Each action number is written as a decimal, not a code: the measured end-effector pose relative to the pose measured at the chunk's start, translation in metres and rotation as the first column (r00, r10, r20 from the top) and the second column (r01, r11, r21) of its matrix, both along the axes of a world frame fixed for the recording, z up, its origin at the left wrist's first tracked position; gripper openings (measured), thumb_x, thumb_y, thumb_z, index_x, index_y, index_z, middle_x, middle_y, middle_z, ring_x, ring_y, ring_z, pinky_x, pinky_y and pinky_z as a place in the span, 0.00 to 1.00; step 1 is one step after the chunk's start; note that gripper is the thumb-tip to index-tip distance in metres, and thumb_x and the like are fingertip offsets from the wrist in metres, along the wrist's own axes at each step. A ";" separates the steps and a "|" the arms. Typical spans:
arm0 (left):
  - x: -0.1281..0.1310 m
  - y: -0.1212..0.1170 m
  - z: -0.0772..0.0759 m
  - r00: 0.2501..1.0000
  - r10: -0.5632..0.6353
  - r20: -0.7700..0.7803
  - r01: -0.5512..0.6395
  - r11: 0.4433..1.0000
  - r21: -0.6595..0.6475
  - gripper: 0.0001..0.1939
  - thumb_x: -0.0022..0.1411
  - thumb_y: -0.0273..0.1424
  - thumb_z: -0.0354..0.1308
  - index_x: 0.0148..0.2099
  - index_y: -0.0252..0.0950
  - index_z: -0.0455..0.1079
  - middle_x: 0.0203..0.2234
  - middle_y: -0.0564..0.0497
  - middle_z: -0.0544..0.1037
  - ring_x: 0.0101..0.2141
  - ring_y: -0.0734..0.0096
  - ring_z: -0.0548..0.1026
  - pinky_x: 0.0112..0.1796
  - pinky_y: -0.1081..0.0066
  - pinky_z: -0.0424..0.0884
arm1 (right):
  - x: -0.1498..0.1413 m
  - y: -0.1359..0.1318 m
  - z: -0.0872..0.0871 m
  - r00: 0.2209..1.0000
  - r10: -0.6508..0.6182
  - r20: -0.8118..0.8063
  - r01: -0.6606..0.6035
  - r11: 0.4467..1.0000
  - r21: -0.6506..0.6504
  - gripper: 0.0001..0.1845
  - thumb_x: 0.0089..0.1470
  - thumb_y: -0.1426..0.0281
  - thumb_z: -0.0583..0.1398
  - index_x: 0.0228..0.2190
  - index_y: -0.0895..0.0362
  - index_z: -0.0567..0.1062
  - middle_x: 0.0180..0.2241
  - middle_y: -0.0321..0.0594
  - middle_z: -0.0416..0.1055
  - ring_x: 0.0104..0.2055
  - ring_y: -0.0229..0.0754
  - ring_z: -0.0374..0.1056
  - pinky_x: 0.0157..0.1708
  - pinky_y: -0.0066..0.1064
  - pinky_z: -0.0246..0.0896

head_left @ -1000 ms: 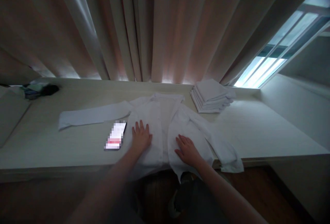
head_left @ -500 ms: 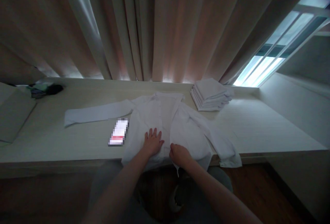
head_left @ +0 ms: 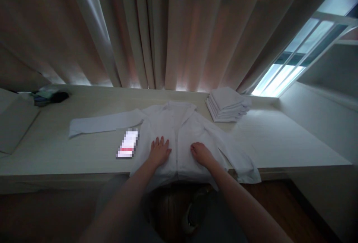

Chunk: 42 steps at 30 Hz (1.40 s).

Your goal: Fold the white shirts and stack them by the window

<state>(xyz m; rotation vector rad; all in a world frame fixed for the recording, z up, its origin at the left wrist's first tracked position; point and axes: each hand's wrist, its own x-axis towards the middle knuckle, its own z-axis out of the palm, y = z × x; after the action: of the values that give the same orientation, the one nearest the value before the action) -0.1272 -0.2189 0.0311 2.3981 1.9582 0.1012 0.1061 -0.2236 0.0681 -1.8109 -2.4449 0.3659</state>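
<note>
A white long-sleeved shirt lies spread on the pale counter, its two front edges meeting along the middle. My left hand presses flat on the left front panel with its fingers spread. On the right front panel rests my right hand, its fingers curled in and no cloth visibly gathered in them. The left sleeve stretches straight out to the side. The right sleeve slants down, and its cuff hangs over the counter's front edge. The shirt's hem also reaches past that edge.
A phone, blurred out, lies left of the shirt below the sleeve. Folded white clothes are stacked at the back right. Dark and green cloth items and a pale box-like object are at the far left. Curtains hang behind the counter.
The gap between the shirt's front panels has closed, the right panel having moved left. My right hand has shifted right, off the front edge; my left hand has slid slightly left.
</note>
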 end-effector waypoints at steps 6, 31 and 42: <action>-0.017 0.020 0.003 0.995 0.084 -0.059 -0.084 0.996 0.009 0.29 0.61 0.46 0.38 0.61 0.41 0.48 0.60 0.42 0.49 0.59 0.49 0.45 0.53 0.49 0.41 | 0.024 0.037 -0.025 0.988 -0.025 0.153 0.009 0.994 0.107 0.32 0.55 0.58 0.49 0.58 0.58 0.51 0.61 0.49 0.40 0.62 0.52 0.32 0.56 0.47 0.31; -0.029 0.043 0.000 0.994 0.101 -0.036 -0.097 0.992 0.080 0.30 0.59 0.49 0.35 0.59 0.41 0.53 0.58 0.42 0.54 0.58 0.46 0.47 0.53 0.45 0.38 | 0.050 0.077 -0.038 0.974 -0.196 0.110 0.170 0.963 0.208 0.24 0.58 0.60 0.43 0.48 0.59 0.66 0.52 0.49 0.60 0.54 0.49 0.52 0.53 0.42 0.40; -0.002 0.171 0.000 0.998 0.047 0.044 -0.049 0.997 0.062 0.30 0.59 0.47 0.40 0.60 0.40 0.50 0.61 0.44 0.46 0.60 0.49 0.39 0.55 0.50 0.37 | 0.008 0.207 -0.031 0.955 -0.167 0.245 0.105 0.963 0.247 0.26 0.54 0.68 0.47 0.52 0.67 0.60 0.58 0.56 0.49 0.60 0.54 0.39 0.55 0.48 0.30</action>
<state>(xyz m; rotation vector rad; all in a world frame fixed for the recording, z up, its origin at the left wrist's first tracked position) -0.1295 -0.0477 0.0313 2.3657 2.0241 0.2174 0.1138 -0.0166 0.0369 -2.0197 -2.3767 -0.1772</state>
